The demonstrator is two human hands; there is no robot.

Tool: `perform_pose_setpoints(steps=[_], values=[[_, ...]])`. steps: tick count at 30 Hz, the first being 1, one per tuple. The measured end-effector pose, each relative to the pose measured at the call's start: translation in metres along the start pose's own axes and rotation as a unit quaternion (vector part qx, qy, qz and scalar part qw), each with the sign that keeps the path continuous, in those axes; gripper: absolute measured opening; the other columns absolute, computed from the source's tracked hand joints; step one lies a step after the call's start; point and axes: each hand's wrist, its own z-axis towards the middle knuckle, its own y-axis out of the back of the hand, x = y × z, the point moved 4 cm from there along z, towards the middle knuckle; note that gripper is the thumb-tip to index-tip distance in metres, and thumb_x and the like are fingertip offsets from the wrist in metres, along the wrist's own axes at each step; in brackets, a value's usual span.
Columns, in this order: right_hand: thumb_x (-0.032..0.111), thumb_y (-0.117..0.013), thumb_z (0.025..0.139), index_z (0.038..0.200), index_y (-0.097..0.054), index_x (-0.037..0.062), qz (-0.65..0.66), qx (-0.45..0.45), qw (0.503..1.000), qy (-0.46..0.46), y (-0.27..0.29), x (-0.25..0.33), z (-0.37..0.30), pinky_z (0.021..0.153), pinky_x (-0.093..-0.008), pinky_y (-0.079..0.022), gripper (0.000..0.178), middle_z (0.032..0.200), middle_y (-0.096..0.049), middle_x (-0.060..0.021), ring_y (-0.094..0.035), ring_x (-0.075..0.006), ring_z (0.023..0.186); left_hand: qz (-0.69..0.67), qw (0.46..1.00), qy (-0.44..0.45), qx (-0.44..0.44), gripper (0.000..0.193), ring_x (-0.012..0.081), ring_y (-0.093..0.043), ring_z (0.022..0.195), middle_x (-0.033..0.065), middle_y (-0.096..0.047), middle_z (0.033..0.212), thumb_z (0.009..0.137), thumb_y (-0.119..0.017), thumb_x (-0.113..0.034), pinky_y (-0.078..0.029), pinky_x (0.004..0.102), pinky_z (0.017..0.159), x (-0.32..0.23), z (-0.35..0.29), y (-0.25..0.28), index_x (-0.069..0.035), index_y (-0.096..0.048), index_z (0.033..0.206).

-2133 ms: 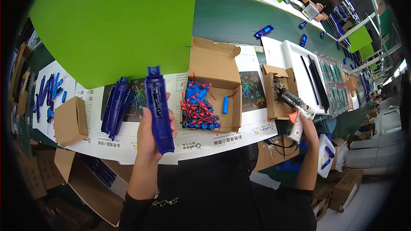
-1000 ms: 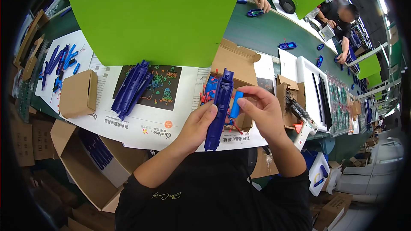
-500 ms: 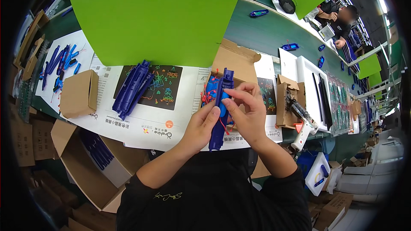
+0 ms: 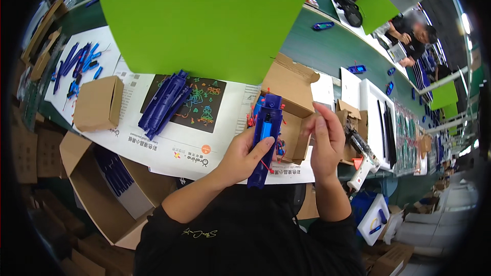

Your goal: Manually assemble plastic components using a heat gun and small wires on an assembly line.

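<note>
Near the carton (image 4: 296,117), left hand (image 4: 239,157) grips 1 blue casing (image 4: 276,127), right hand (image 4: 326,148) loosely spread.

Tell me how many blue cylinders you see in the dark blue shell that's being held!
1: the blue cylinder shows in the upper half of the dark blue shell. The left hand covers part of the shell, so more could be hidden.

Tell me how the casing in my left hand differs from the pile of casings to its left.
The held casing is in your left hand; the piled casings lie on the printed sheet. The held casing contains a bright blue cell; the piled casings show none. Both are dark blue and elongated.
</note>
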Motion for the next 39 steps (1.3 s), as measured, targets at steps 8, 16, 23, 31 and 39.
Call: perform_pose_setpoints(steps=[8,16,23,31,39], values=[[0.01,-0.06,0.085,0.104,-0.058,-0.0005,0.113,0.19,0.958,-0.183,-0.05,0.007,0.027,0.069,-0.0266,-0.049,0.022,0.091,-0.064,-0.0058,-0.06,-0.0118,0.076,0.334,0.943,0.01,0.008,0.029,0.0158,-0.06,0.083,0.0127,-0.062,0.096,0.089,-0.055,-0.02,-0.047,0.0291,0.072,-0.027,0.005,0.006,0.001,-0.052,0.11],[0.019,-0.061,0.086,0.102,-0.054,0.0005,0.066,-0.035,0.982,-0.175,0.093,-0.13,0.272,0.063,-0.0285,-0.048,0.025,0.086,-0.063,-0.0072,-0.061,-0.0172,0.077,0.67,0.629,-0.132,-0.372,0.038,0.0302,-0.054,0.091,0.0139,-0.058,0.095,0.076,-0.067,-0.021,-0.045,0.0381,0.078,-0.091,-0.033,0.15,-0.003,-0.056,0.107],[0.021,-0.065,0.082,0.098,-0.058,0.0007,-0.152,-0.197,0.909,-0.333,0.104,-0.267,0.318,0.067,-0.0405,-0.052,0.027,0.087,-0.061,-0.0114,-0.061,-0.0261,0.076,0.686,0.61,-0.024,-0.397,0.04,0.0311,-0.059,0.087,0.0139,-0.061,0.093,0.071,-0.071,-0.023,-0.047,0.0381,0.075,-0.083,-0.046,0.179,-0.002,-0.058,0.103],[0.009,-0.049,0.089,0.1,-0.061,-0.0048,-0.363,0.084,0.925,-0.074,0.097,0.005,0.183,0.054,-0.0258,-0.047,0.021,0.074,-0.065,-0.0112,-0.061,-0.0134,0.062,0.222,0.942,-0.028,-0.249,0.026,0.0128,-0.051,0.047,0.0078,-0.055,0.066,0.088,-0.054,-0.013,-0.044,0.0245,0.047,-0.071,-0.027,0.11,0.002,-0.044,0.106],[0.034,-0.057,0.088,0.082,-0.054,0.0025,-0.483,-0.292,0.755,-0.333,0.28,0.039,-0.106,0.038,-0.0224,-0.038,0.032,0.059,-0.055,-0.0039,-0.05,-0.0081,0.043,-0.154,0.981,0.048,-0.109,0.055,0.0176,-0.047,0.039,0.0094,-0.049,0.06,0.095,-0.022,-0.05,-0.041,0.0286,0.039,0.016,-0.018,0.094,-0.001,-0.043,0.109]])
